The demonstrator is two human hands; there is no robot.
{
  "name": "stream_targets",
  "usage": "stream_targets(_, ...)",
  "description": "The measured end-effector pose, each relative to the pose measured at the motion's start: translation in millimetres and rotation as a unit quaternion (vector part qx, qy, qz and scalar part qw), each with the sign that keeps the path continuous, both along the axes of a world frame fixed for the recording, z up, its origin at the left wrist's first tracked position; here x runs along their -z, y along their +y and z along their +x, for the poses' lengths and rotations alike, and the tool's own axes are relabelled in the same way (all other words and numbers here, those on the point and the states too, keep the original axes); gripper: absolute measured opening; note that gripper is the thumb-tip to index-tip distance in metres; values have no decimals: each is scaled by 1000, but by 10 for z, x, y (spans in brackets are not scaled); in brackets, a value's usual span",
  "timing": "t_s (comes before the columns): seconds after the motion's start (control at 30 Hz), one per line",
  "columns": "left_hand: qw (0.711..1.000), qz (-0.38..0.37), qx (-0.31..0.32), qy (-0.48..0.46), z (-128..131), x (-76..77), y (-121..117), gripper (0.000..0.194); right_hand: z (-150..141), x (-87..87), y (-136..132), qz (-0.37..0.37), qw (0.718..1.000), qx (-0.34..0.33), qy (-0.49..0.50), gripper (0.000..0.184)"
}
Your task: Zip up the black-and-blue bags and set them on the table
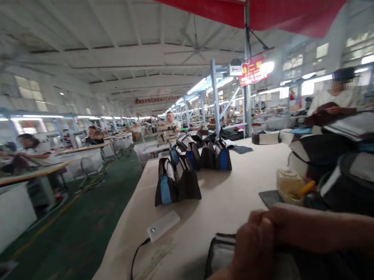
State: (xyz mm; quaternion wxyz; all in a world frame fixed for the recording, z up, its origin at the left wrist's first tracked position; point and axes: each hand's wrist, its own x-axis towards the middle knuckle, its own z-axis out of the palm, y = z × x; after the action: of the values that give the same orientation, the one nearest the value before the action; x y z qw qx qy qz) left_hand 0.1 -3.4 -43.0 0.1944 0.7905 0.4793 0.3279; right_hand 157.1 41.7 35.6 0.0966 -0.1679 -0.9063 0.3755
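My left hand (252,253) and my right hand (294,224) meet at the bottom of the view, both with fingers curled shut and pressed against each other. They rest on a grey and black bag (218,254) with blue piping, lying on the cream worktable (217,192). My left hand grips the bag's edge. What my right hand holds is hidden behind the left.
A white device (163,225) with a black cable lies near the table's left edge. Small black and blue bags (176,182) stand mid-table, with more bags (214,154) farther back. A cream roll (289,185) and stacked bag panels (371,152) sit at the right. A seated person (338,98) works beyond; a green aisle (64,246) runs at the left.
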Motion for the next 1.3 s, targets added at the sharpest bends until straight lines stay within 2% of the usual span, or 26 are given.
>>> stream_targets(0.07,999,-3,-24,-41,-125,-90,9,49,-12,-98,134,-65,997,-22,31,31)
stream_targets(0.1,997,-7,-34,-64,-189,-116,35,53,27,-108,205,-80,996,-6,31,39)
stream_targets(0.17,992,-18,-53,-111,-301,-119,104,61,150,-55,297,-115,992,28,34,52)
stream_targets(0.23,989,-35,-41,-136,-378,-75,141,61,257,70,284,-161,985,46,36,50)
stream_targets(0.3,989,-62,7,-137,-415,-24,118,59,304,228,186,-181,981,51,42,45)
stream_targets(0.4,983,-103,86,-123,-419,-24,31,56,303,433,9,-163,982,60,71,41)
stream_targets(0.5,966,-153,175,-112,-413,-149,-11,48,303,519,-88,-163,976,70,122,35)
stream_targets(0.6,940,-215,248,-93,-419,-288,22,33,336,516,-107,-181,970,68,149,30)
stream_targets(0.7,930,-257,251,-84,-417,-317,93,30,395,504,-111,-211,965,70,140,30)
stream_targets(0.8,919,-290,251,-95,-392,-253,165,32,446,516,-132,-239,958,92,127,35)
stream_targets(0.93,917,-302,249,-81,-344,-214,210,39,449,543,-174,-222,956,148,120,43)
stream_targets(1.03,918,-313,237,-61,-319,-255,198,37,436,569,-190,-220,954,156,131,38)
stream_targets(1.2,907,-341,233,-85,-299,-297,158,23,444,630,-209,-284,933,145,165,26)
stream_targets(1.3,906,-338,234,-98,-269,-297,124,25,439,651,-222,-306,924,139,184,23)
